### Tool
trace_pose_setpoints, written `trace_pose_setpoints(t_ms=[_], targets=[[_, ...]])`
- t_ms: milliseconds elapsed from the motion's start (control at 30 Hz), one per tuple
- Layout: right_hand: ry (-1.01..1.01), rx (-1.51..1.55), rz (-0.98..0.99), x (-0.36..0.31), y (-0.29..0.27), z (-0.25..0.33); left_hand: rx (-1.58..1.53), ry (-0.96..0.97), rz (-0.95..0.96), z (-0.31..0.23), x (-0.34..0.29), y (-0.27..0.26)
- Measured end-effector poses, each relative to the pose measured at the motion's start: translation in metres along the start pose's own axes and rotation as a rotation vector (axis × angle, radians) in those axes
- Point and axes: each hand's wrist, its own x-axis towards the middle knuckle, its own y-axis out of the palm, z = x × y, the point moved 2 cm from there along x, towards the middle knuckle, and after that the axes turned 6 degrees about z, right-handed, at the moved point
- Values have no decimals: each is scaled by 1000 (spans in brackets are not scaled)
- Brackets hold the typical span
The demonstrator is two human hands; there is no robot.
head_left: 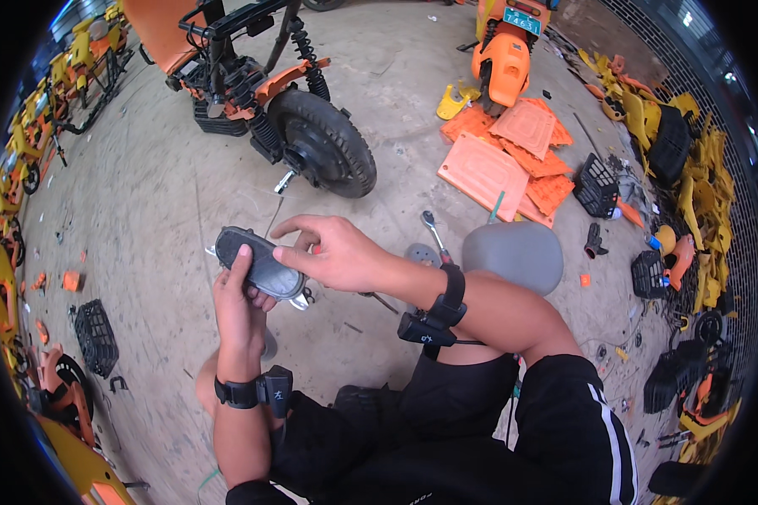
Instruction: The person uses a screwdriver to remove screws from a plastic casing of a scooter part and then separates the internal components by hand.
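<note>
My left hand (237,307) holds an oval dark grey part (265,263) with rounded ends and small silver tabs sticking out at each end. The thumb lies on its upper face and the fingers curl underneath. Over the right end of this part is my right hand (341,250), its thumb resting against the surface and its index finger stretched out apart from the thumb. Something small and red shows between those fingers, too little to name. A ratchet wrench (432,225) with a red handle lies on the floor beyond my right forearm.
An orange scooter (253,76) with its black wheel (324,143) stands ahead. Another orange scooter (504,59) is at the far right, by stacked orange panels (484,172). A grey padded seat (514,255) is near my right knee. Yellow parts (703,219) and black baskets (596,185) line the right side.
</note>
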Motion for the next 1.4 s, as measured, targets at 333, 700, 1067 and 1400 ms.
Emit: trace_pose_setpoints(t_ms=[333,700,1067,1400], targets=[[-296,-251,-232,-11,12,35,-167,-65,-33,5,12,-27],[-419,-456,-117,-3,39,17,-304,-158,88,5,6,-10],[-453,-811,-80,3,51,4,-331,-212,130,12,5,-6],[-525,-863,-82,5,60,8,-282,-241,192,14,6,-17]])
